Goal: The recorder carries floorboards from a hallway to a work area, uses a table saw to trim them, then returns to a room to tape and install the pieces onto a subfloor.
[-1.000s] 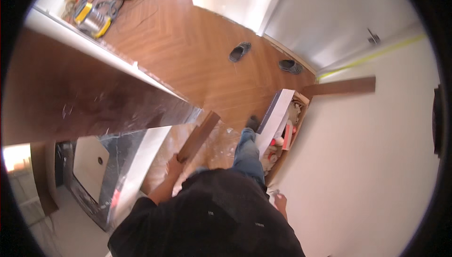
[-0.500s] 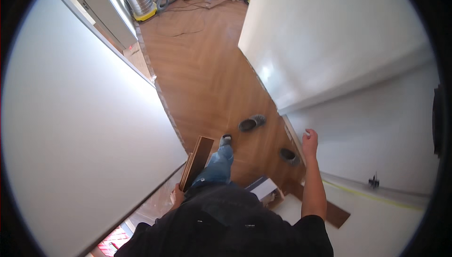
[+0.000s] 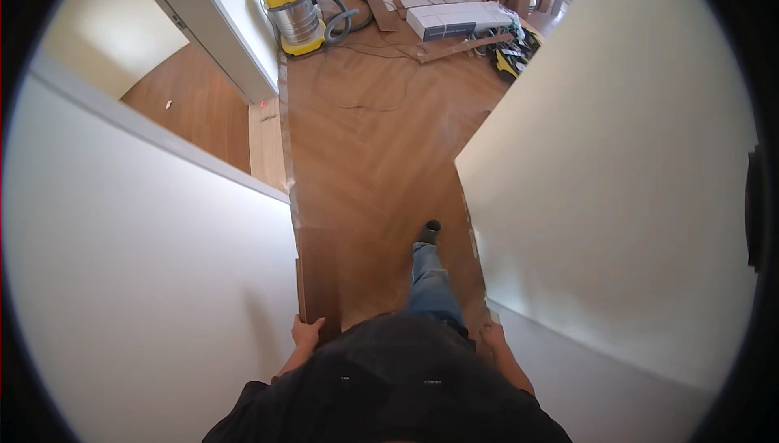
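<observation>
At my left side, my left hand is closed round the near end of a small stack of brown floorboards. The boards point forward along the left wall, and their colour nearly matches the floor. My thumb lies over the top board; the other fingers are partly hidden. Low at my right side, beside the right wall, hangs my right hand. Its fingers are loosely bent and apart, and I see nothing in them. One foot in a dark shoe is out ahead on the floor.
White walls flank the brown herringbone floor. A doorway opens on the left. Ahead stand a yellow and silver vacuum cleaner with its hose, a long white box, loose boards, and a thin cable on the floor.
I have moved forward past the loose shoes and the box on the floor. The floorboards have swung level beside the left wall. My right hand has dropped from ahead to my side.
</observation>
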`<state>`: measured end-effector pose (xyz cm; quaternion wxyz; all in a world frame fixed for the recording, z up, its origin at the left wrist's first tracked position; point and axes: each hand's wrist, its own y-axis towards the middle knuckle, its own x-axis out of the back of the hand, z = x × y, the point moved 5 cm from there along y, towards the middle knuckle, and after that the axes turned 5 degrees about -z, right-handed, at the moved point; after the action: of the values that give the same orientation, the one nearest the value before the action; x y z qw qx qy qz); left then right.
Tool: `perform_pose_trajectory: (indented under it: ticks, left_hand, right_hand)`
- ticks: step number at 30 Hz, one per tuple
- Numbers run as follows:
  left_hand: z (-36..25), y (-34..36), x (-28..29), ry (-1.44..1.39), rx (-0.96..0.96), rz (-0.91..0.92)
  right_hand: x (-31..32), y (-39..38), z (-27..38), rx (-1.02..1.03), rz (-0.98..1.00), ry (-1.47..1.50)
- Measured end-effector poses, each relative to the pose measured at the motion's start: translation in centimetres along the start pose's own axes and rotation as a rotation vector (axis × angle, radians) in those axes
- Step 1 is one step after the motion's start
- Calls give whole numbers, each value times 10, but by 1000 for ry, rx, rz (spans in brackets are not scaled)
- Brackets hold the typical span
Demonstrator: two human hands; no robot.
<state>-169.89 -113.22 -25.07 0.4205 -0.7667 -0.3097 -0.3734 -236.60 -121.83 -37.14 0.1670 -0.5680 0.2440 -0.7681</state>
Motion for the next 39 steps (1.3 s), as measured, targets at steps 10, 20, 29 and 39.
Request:
perform_pose_trajectory:
  ticks: [10,20,29,39]
  left_hand:
    - [-314,143,-59,-111,131,-39]
    - [-631,383,-100,-108,43,-5]
    - [-962,646,-117,-184,-38,-27]
    - [-1306,745,-168,-154,-14,-60]
  right_hand:
    - [345,457,330,397,3,101]
    - [498,708,532,487,362,86]
    - [643,965,575,540,291,67]
    - [847,1284,627,347,296,82]
